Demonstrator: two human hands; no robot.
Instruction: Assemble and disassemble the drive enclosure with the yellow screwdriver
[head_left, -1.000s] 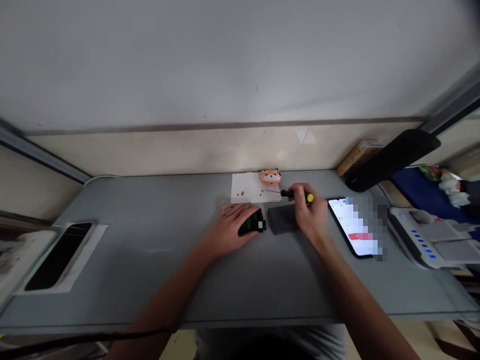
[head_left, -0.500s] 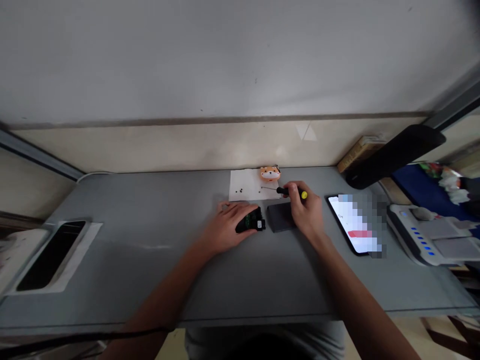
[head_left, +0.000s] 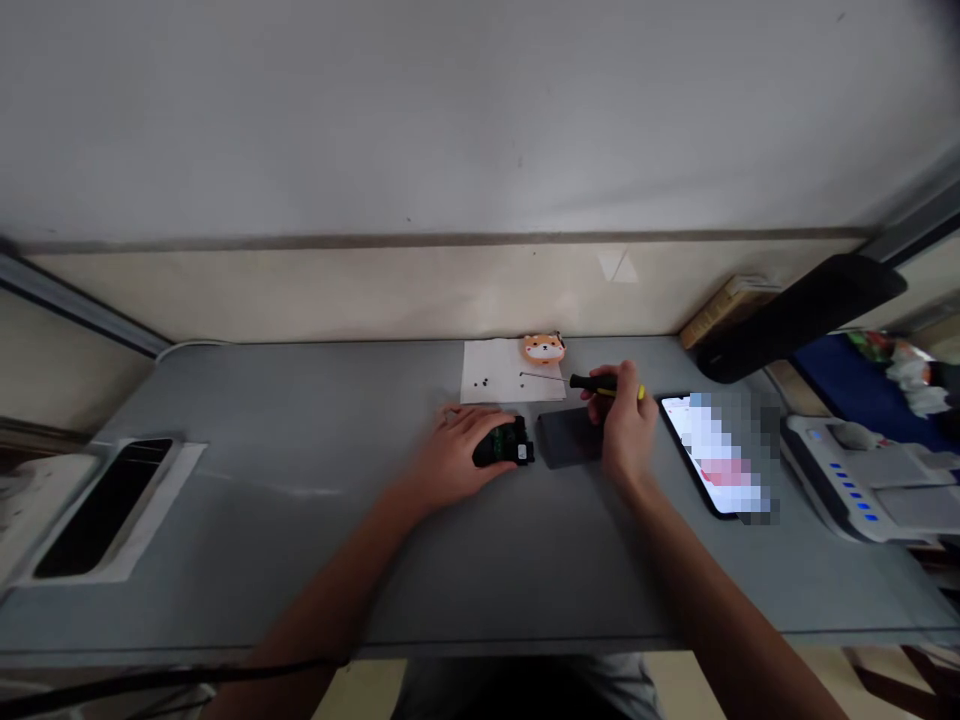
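Note:
My left hand (head_left: 461, 450) is wrapped round a small dark circuit board assembly (head_left: 504, 445) resting on the grey table. My right hand (head_left: 624, 415) grips a thin screwdriver (head_left: 589, 382) with a black and yellow handle, its shaft pointing left over a white paper (head_left: 491, 365). At the screwdriver's tip there is a tiny dark speck, too small to make out. Several tiny dark screws (head_left: 484, 382) lie on that paper, and an orange animal-faced case (head_left: 544, 348) sits at its back right. Between my hands lies a flat dark grey cover (head_left: 566, 438), partly behind my right hand.
To the right are a lit phone (head_left: 701, 450), a white power strip (head_left: 847, 480) and a black cylinder (head_left: 802, 315) beside a box (head_left: 724, 305). Another dark phone (head_left: 105, 510) lies at the far left on white paper. A wall runs along the table's back edge.
My right hand has shifted slightly right and turned, and the screwdriver handle has moved right with it. My left hand stays round the circuit board assembly.

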